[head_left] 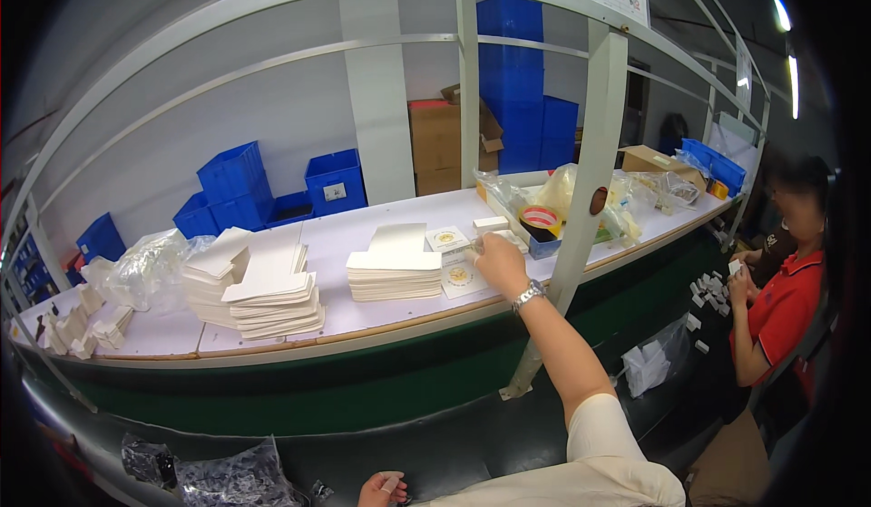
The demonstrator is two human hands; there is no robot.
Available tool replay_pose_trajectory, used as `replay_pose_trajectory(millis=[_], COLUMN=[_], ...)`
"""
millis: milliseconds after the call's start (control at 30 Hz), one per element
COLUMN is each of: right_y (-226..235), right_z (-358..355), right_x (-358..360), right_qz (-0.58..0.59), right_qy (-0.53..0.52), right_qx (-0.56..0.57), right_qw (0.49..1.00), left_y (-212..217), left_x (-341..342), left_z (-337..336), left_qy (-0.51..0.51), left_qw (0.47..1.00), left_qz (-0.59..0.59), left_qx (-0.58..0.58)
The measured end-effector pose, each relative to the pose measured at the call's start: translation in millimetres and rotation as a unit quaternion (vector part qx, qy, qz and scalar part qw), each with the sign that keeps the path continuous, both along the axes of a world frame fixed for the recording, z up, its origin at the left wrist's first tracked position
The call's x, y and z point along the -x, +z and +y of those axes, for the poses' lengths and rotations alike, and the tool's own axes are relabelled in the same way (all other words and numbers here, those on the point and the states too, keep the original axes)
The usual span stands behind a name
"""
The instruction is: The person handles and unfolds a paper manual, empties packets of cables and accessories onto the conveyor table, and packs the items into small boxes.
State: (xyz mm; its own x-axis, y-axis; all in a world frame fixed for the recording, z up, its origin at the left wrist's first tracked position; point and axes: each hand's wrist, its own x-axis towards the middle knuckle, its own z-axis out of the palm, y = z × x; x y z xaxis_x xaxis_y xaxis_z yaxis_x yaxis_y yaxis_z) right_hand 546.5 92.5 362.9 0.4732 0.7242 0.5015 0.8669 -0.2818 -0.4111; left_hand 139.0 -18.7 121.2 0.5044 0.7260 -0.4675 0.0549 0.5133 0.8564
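My right hand (501,264), a metal watch at its wrist, reaches over the shelf. Its fingers are curled down by the white printed cards (446,238); what they pinch, if anything, is hidden. Left of it rises a stack of white folded card blanks (395,278), flat and fairly even. At the lower edge, well below the shelf, is my left hand (381,491), fingers curled in. A small pale piece shows at its fingertips, perhaps a finger cover; I cannot tell if it holds anything.
More white blanks (272,303) stand farther left beside clear plastic bags (150,271). Right of my hand are a blue tray (544,246) and a tape roll (541,220). A grey post (590,162) rises near my forearm. A co-worker in red (785,298) handles small white pieces.
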Motion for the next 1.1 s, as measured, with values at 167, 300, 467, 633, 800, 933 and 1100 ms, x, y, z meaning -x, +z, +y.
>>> replay_pose_trajectory(millis=[167, 300, 467, 633, 800, 933, 1100], right_y=[19.2, 12.2, -5.7, -14.2, 18.1, 20.5, 2.0], right_z=[-28.6, -21.5, -19.7, -9.6, 6.4, 35.8, 58.1], right_x=[30.9, 32.1, 12.0, -11.2, -13.3, -20.3, -36.1], right_qz=[-0.03, -0.067, -0.012, 0.24, 0.358, 0.396, 0.329], right_qy=[-0.017, -0.021, 0.006, 0.072, 0.094, 0.095, 0.064], right_qx=[0.104, 0.115, 0.03, -0.145, -0.224, -0.252, -0.231], right_qw=[0.994, 0.991, 0.999, 0.957, 0.902, 0.878, 0.913], left_y=[0.9, 1.5, -5.2, -16.9, -10.0, -3.9, -3.4], left_x=[-14.9, -21.6, -15.3, -1.9, -3.2, -6.7, 2.4], left_z=[5.4, 11.3, 6.4, 5.9, 5.1, 0.4, -10.6], left_qy=[-0.026, -0.068, -0.078, -0.065, -0.056, -0.03, -0.015], left_qw=[1.0, 0.998, 0.997, 0.997, 0.998, 0.999, 0.999], left_qz=[0.01, 0.007, 0.017, 0.031, 0.028, 0.013, -0.004], left_qx=[-0.008, 0.001, -0.02, -0.004, -0.011, -0.016, -0.049])
